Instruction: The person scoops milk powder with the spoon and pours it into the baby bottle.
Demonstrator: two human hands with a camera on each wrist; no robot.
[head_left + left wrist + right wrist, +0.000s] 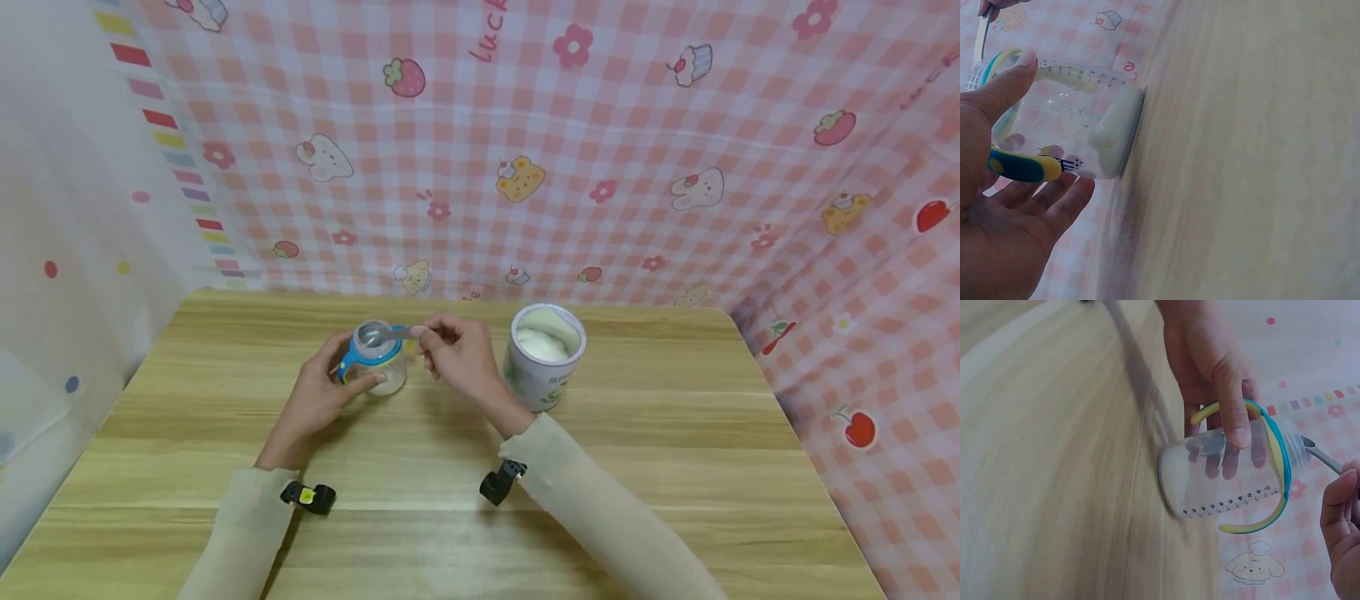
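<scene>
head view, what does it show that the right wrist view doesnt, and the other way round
Only the head view: the tub of white powder and both sleeves. Only the right wrist view: the row of dark marks along the bottle. Both: the left hand holding the bottle, the right hand holding the spoon, and the table.

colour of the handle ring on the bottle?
The handle ring is teal-blue and yellow; shows best in the right wrist view.
</scene>
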